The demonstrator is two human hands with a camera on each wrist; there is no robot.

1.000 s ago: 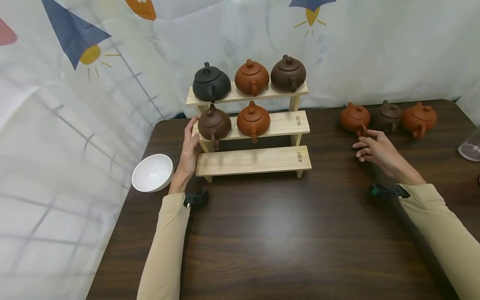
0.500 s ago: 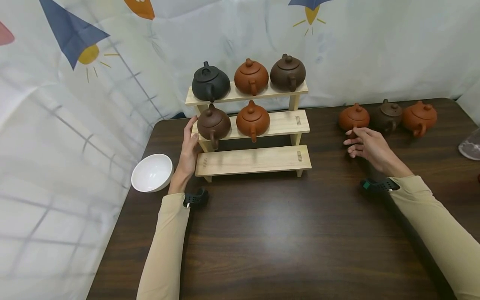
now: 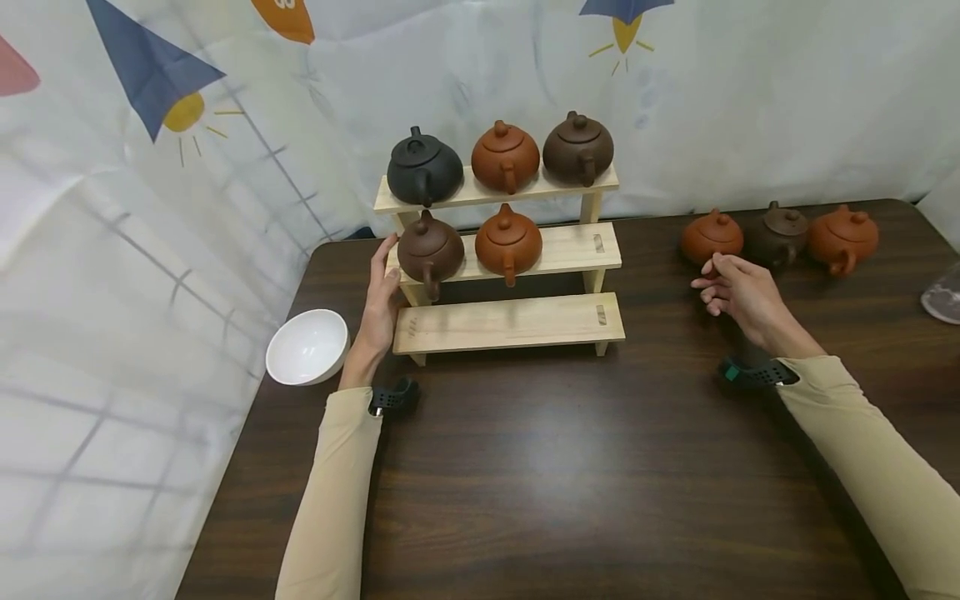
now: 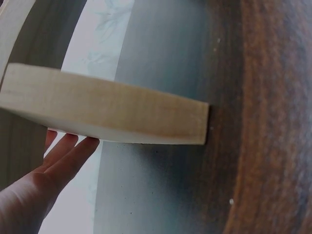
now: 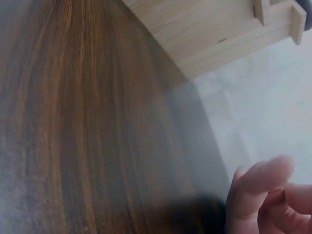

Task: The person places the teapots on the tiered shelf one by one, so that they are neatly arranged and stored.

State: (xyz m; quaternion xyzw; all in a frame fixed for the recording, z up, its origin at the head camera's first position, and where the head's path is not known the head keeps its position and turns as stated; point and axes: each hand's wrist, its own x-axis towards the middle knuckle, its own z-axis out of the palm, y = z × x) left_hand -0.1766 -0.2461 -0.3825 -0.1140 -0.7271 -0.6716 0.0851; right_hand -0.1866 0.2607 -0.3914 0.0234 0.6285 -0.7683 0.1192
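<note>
In the head view my left hand (image 3: 377,308) rests against the left end of a three-tier wooden stand (image 3: 517,323). In the left wrist view its fingers (image 4: 68,156) are fairly straight and touch a wooden post (image 4: 112,107); the thumb is hidden there. My right hand (image 3: 746,302) pinches the handle of a small orange clay teapot (image 3: 711,235) standing on the table. The right wrist view shows the curled fingers (image 5: 246,195) with thumb and forefinger close together; the teapot is out of that view.
Black (image 3: 425,171), orange (image 3: 505,158) and brown (image 3: 577,148) teapots stand on the top tier. Brown (image 3: 431,248) and orange (image 3: 508,242) ones sit on the middle tier. Dark (image 3: 776,237) and orange (image 3: 843,237) teapots stand at right. A white bowl (image 3: 307,347) is at left.
My right hand has moved left and slightly forward, and the handle of the orange teapot has turned left with it. My left hand stays at the stand.
</note>
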